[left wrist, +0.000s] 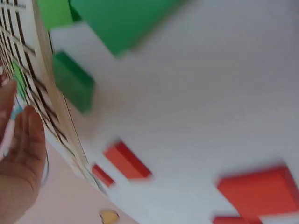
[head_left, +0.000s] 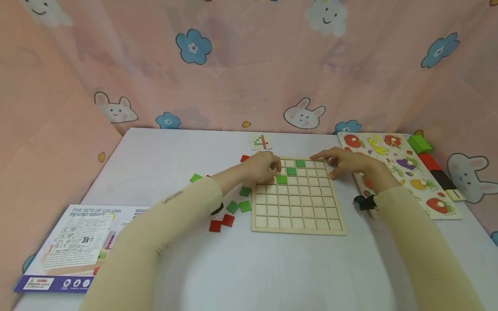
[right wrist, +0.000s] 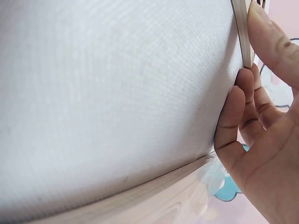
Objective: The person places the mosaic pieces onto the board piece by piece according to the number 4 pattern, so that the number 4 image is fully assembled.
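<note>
A wooden grid board (head_left: 299, 230) lies flat, with several green tiles (head_left: 291, 171) in a diagonal row of its squares. My left hand (head_left: 261, 167) is over the board's far left part, fingers bent downward beside the nearest of those tiles. In the left wrist view its fingers (left wrist: 29, 140) look fairly straight and apart from the thumb, with no tile visible between them. At the far right corner my right hand (head_left: 348, 163) grips the board, index finger at the far edge and thumb at the right edge. In the right wrist view the thumb (right wrist: 275, 46) touches the wooden edge.
Loose green tiles (head_left: 245, 206) and red tiles (head_left: 215, 226) lie left of the board. A small pattern card (head_left: 260, 142) is behind it. A fruit puzzle board (head_left: 418, 162) and coloured blocks (head_left: 429, 161) stand at right. A product box (head_left: 78, 242) lies front left.
</note>
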A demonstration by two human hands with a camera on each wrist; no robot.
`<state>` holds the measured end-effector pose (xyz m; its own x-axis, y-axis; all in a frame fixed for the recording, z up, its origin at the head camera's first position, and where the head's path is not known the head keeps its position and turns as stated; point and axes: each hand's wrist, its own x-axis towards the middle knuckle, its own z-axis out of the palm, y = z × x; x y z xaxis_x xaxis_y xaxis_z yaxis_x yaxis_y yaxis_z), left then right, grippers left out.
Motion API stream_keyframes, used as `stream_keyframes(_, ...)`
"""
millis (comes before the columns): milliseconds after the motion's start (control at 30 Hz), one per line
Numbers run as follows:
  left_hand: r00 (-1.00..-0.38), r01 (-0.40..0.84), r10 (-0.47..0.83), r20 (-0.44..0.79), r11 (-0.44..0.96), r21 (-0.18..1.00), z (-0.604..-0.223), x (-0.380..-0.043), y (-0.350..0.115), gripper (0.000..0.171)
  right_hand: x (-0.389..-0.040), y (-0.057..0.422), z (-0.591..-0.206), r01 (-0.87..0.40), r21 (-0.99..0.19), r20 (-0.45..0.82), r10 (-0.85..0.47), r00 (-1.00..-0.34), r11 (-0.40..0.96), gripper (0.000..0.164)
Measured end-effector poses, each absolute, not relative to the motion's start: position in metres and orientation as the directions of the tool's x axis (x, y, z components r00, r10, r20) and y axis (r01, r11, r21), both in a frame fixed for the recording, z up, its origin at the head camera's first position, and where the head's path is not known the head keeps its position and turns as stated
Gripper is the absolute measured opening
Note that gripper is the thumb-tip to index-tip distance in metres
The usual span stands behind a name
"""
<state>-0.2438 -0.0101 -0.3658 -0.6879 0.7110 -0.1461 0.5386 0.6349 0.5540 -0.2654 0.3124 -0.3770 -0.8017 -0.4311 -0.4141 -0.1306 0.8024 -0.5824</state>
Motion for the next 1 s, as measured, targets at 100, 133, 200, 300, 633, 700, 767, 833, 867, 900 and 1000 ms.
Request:
stream_keyframes(100,-0.597,0.557,0.772,-0.220,0.596,0.578,-0.358,-0.247,-0.031,0.016,-0.266,0.313,-0.377,-0.148,-0.585,-0.403,-0.445,-0.799,0.797,0.068)
stream_keyframes(133,-0.563,0.563,0.788,-0.250,0.587,0.582,-0.356,-0.246,-0.038,0.016,-0.266,0.313,-0.376,-0.149,-0.585,-0.404,-0.445,-0.799,0.797,0.068)
stream_keyframes(200,-0.510,0.563,0.801,-0.312,0.586,0.584,-0.353,-0.244,-0.052,0.020,-0.266,0.314,-0.376,-0.156,-0.583,-0.401,-0.449,-0.798,0.798,0.068)
stream_keyframes(300,-0.465,0.559,0.797,-0.386,0.602,0.570,-0.353,-0.235,-0.067,0.025,-0.266,0.314,-0.374,-0.152,-0.587,-0.403,-0.449,-0.797,0.795,0.068)
stream_keyframes(633,-0.441,0.609,0.808,-0.390,0.589,0.532,-0.362,-0.215,-0.075,0.024,-0.264,0.311,-0.372,-0.143,-0.591,-0.402,-0.444,-0.801,0.794,0.068)
stream_keyframes(700,-0.438,0.630,0.817,-0.375,0.576,0.521,-0.363,-0.214,-0.074,0.023,-0.264,0.311,-0.373,-0.141,-0.589,-0.403,-0.441,-0.802,0.796,0.068)
stream_keyframes(767,-0.438,0.645,0.821,-0.366,0.571,0.508,-0.363,-0.213,-0.073,0.023,-0.263,0.310,-0.373,-0.134,-0.588,-0.408,-0.436,-0.802,0.797,0.068)
stream_keyframes(833,-0.443,0.648,0.819,-0.365,0.573,0.502,-0.363,-0.212,-0.072,0.024,-0.262,0.310,-0.373,-0.122,-0.583,-0.416,-0.424,-0.804,0.803,0.068)
stream_keyframes(867,-0.447,0.648,0.816,-0.367,0.578,0.497,-0.363,-0.212,-0.072,0.024,-0.262,0.310,-0.373,-0.114,-0.579,-0.421,-0.416,-0.806,0.807,0.068)
stream_keyframes(900,-0.449,0.644,0.813,-0.369,0.582,0.497,-0.362,-0.212,-0.072,0.024,-0.262,0.310,-0.373,-0.109,-0.577,-0.425,-0.411,-0.806,0.810,0.068)
stream_keyframes(1000,-0.448,0.631,0.809,-0.382,0.588,0.506,-0.360,-0.212,-0.072,0.023,-0.262,0.309,-0.373,-0.094,-0.571,-0.435,-0.398,-0.808,0.815,0.067)
